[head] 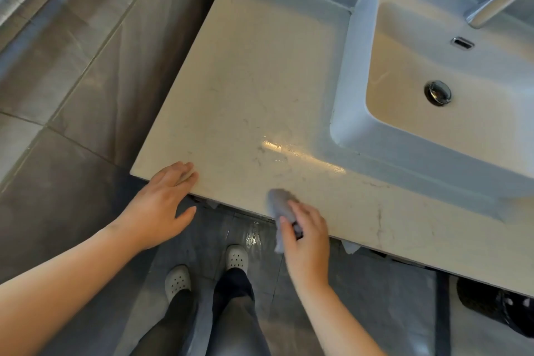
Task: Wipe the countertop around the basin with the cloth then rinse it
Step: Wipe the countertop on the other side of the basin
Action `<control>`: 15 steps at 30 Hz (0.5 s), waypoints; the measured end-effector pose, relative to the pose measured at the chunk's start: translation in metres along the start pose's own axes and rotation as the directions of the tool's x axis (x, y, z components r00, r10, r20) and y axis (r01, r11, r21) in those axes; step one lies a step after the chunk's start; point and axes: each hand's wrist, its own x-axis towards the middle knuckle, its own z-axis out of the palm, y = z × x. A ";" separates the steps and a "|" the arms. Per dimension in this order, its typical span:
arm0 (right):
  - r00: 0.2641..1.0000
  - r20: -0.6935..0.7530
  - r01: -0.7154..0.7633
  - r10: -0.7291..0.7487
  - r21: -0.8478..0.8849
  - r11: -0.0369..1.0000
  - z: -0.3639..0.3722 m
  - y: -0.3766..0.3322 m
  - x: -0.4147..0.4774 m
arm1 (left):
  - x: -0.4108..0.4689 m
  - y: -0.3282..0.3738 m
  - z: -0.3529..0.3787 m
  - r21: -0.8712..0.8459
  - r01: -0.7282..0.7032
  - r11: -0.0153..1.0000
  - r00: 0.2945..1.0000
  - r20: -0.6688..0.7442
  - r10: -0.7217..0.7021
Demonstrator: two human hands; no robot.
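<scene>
- Right hand [307, 235] at the front edge of the countertop [245, 81], fingers and thumb curled round a grey cloth [278, 202], clamped on it.
- Cloth bunched under those fingers: upper part pressed onto the countertop just inside the front edge, lower tail hanging past the edge below the thumb.
- Left hand [161, 205] at the front left corner of the same slab, fingers straight and together, tips resting flat on top; thumb spread apart below the edge; nothing held.
- The 2 hands near each other along the front edge, not touching.
- Beige stone-look countertop with faint dark veins; a shiny wet streak [303, 153] just beyond the cloth, between it and the basin.
- White rectangular basin [355, 66] seated on the right part of the countertop, well apart from both hands.
- Inside the basin: 1 round chrome drain plug [437, 92] and, above it on the back wall, 1 small overflow slot [462, 43].
- Chrome faucet [502, 0] reaching over the basin from the top right.
- Below the counter: grey floor tiles [72, 81], 2 pale perforated clogs [237, 257], dark trousers.
- Dark perforated basket [497, 306] on the floor at the lower right, partly under the counter.
</scene>
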 end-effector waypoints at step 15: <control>0.878 -0.430 -0.228 0.208 0.005 0.974 -0.025 0.013 0.102 | -0.008 -0.002 -0.005 -0.056 -0.028 0.998 0.998 -0.053 0.025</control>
